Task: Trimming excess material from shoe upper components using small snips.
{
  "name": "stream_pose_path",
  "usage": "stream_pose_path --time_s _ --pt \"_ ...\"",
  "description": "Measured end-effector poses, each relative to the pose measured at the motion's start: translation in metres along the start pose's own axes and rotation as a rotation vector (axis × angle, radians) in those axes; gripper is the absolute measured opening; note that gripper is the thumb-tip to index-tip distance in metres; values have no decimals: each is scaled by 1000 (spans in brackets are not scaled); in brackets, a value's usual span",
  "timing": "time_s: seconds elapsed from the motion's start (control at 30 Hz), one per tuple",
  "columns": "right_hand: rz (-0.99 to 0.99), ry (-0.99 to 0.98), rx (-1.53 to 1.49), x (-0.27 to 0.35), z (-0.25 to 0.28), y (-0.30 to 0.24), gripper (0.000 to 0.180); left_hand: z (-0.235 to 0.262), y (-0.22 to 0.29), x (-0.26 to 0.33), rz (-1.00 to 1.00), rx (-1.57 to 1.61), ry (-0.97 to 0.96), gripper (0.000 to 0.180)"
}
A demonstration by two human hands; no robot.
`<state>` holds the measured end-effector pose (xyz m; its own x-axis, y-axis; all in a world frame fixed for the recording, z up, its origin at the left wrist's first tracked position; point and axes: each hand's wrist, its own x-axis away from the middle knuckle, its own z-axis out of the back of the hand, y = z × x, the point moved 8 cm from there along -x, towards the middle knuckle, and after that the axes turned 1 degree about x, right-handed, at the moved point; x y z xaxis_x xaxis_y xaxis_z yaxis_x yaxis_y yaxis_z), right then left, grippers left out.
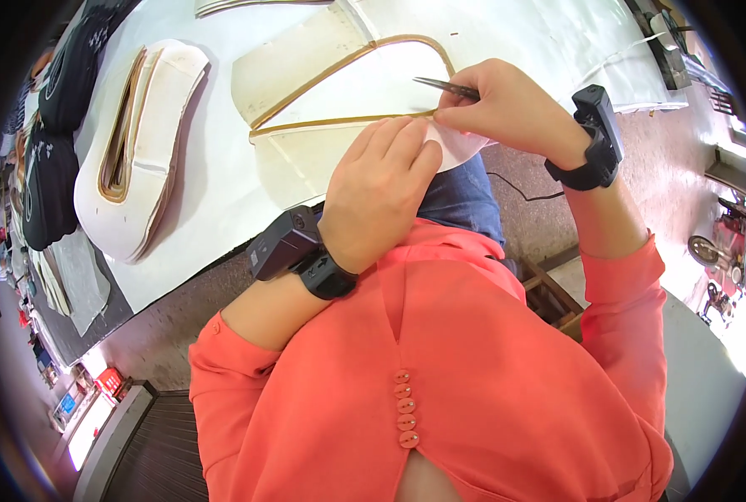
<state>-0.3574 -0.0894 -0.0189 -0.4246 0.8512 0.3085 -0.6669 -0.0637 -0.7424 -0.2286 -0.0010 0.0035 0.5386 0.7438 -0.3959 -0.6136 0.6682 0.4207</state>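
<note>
A cream, stiff sheet piece (297,171) lies on the white tabletop, with a brown edging strip (323,81) running round its long pointed opening. My left hand (381,180) rests on the near part of the piece, fingers extended and lying flat just below the strip. In my right hand (507,109) is a slim, dark pointed tool (446,86), its tip directed left over the opening. The thumb and fingertips of that hand are at the strip's right end, close to my left fingertips. Whether they also pinch the strip cannot be made out.
A stack of similar cream pieces with brown-edged openings (151,151) lies to the left on the white tabletop (214,201). Dark bundles (51,184) sit at the table's left edge. A black cable (523,194) hangs past the right edge, above the floor. Machinery stands far right.
</note>
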Motion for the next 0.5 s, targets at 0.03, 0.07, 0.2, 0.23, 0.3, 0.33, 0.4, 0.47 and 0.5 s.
stream_pose_path --time_s 0.03,0.07,0.2,0.23,0.3,0.33,0.4,0.47,0.5 --pt "-2 0 -1 0 1 0 30 -1 0 0 0 1 -2 24" --pt "-5 4 61 0 3 0 29 0 2 -1 -21 -13 13 22" --pt "-19 -17 177 -5 4 -1 28 2 3 -6 -70 -7 27 18" --pt "-21 -17 176 -5 5 -1 28 3 4 -7 -71 -5 26 18" --pt "-58 -84 122 -6 1 3 25 2 4 -10 -66 -71 -51 16" --pt "-60 -83 124 -4 3 5 25 3 4 -12 -68 -69 -50 16" --pt "207 32 190 2 15 -9 24 -1 4 -13 -57 -104 -125 15" --pt "149 -23 192 3 24 -6 24 -1 3 -13 -54 -110 -125 14" --pt "87 -71 194 4 26 -2 24 -2 3 -13 -58 -113 -127 13"
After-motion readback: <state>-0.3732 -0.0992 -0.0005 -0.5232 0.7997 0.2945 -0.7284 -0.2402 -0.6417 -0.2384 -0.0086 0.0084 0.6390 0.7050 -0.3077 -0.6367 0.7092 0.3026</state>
